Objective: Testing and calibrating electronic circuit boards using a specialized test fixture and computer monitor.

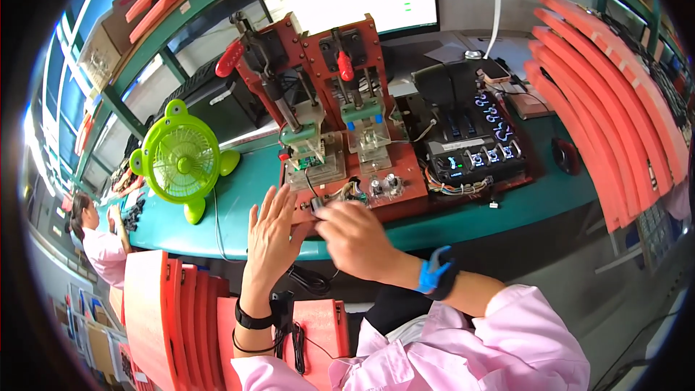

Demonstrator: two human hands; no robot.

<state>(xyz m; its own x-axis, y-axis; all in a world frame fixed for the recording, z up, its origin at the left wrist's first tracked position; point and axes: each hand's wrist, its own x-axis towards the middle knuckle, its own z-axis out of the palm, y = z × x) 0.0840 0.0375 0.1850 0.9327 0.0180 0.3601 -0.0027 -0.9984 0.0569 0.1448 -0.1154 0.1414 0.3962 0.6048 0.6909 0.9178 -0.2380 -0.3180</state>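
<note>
My left hand (271, 239) is raised at the near edge of the bench, its fingers stretched upward and holding nothing visible. Close beside it, my right hand (355, 240) has its fingers curled together. A small dark piece (316, 204) shows at those fingertips, too small to name. Both hands are in front of a red test fixture base (409, 187) carrying two toggle clamps with red handles. Under the left clamp (271, 76) sits a green circuit board (308, 161). Beneath the right clamp (349, 65) is a clear block (371, 159). Loose wires (351, 190) lie on the base.
A green fan (181, 166) stands left on the teal bench (253, 174). To the right are a black device (474, 156) with lit digits, a mouse (565, 156) and stacked red foam trays (594, 108). More foam trays (156, 311) and a coiled black cable (299, 347) are near my left arm. Another person (105, 246) sits far left.
</note>
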